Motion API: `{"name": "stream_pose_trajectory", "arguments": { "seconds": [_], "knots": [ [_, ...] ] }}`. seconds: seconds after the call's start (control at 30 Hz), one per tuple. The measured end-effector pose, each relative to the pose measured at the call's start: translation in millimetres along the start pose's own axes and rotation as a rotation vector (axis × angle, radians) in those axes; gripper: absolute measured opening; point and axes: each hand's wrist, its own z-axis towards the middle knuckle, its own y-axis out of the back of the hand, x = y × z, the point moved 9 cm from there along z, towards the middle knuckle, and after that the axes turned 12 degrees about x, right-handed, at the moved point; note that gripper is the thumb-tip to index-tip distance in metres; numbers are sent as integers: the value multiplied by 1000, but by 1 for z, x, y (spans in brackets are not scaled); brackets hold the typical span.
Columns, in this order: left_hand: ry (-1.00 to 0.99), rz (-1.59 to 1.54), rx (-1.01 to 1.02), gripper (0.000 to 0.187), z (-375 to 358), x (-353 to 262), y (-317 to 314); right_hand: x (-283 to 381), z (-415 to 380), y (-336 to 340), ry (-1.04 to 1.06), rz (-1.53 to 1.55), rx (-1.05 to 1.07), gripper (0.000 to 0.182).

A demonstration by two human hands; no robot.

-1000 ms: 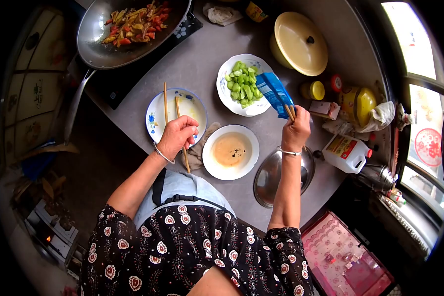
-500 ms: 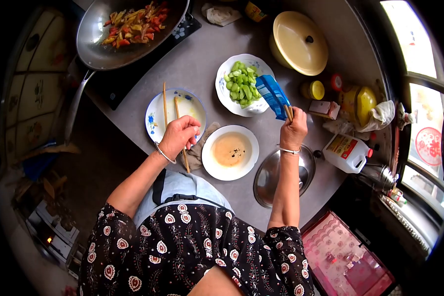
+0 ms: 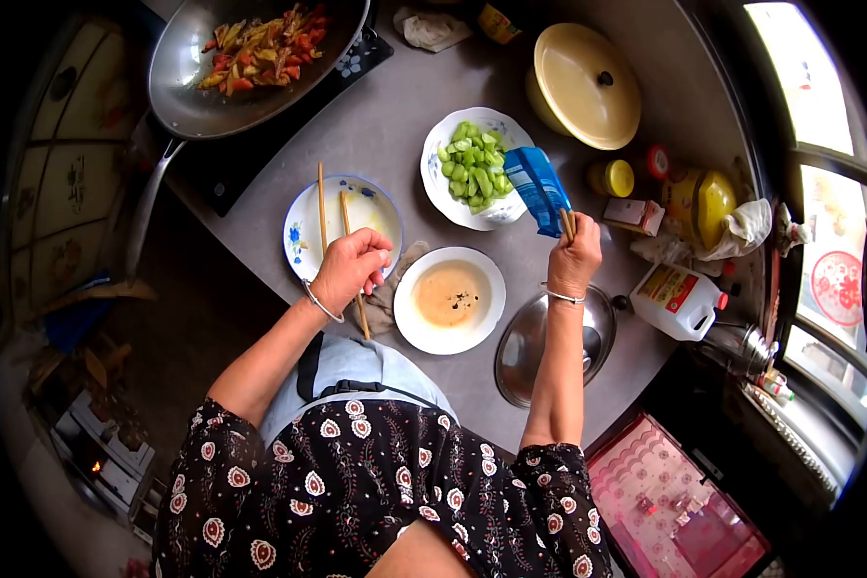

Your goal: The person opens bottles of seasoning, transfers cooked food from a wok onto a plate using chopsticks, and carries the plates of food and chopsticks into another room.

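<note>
My right hand (image 3: 575, 258) grips a blue packet (image 3: 538, 186), along with two short light wooden pieces at its lower end that look like a clothespin. The packet hangs over the right rim of a white plate (image 3: 433, 197) of chopped green vegetable (image 3: 474, 166). My left hand (image 3: 349, 275) is closed, thumb and fingertips pressed together; whatever they hold, if anything, is hidden. It hovers over the near side of a blue-rimmed plate (image 3: 303, 255) where wooden chopsticks (image 3: 322, 207) lie. Between my hands sits a white bowl (image 3: 494, 297) of cloudy liquid with dark bits.
A wok (image 3: 178, 82) of cooked red and yellow food stands upper left, its handle toward me. At right are a yellow lidded pot (image 3: 573, 91), jars (image 3: 618, 177), a white jug (image 3: 674, 301) and a metal lid (image 3: 518, 356). A cloth (image 3: 387, 289) lies beside the bowl.
My right hand and the blue packet have shifted very slightly right. My left hand stays almost still, its fingers closed as before.
</note>
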Motion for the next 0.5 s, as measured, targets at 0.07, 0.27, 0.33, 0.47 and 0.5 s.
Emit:
{"name": "stream_pose_trajectory", "arguments": {
  "seconds": [0.07, 0.27, 0.33, 0.47, 0.5],
  "knots": [
    [17, 14, 2, 15, -3, 2, 0, -1, -3, 0, -4, 6, -14, 21],
    [23, 5, 15, 15, -2, 0, -1, 0, -4, 3, -12, 18, -6, 23],
    [18, -4, 21, 15, -2, 1, -2, 3, 0, 0, 2, 32, 3, 23],
    [7, 9, 3, 16, -2, 2, -2, -2, 0, -5, -30, 47, -7, 25],
    [9, 0, 1, 16, -3, 3, -1, -3, -1, -6, -29, 44, -4, 25]
  ]
}}
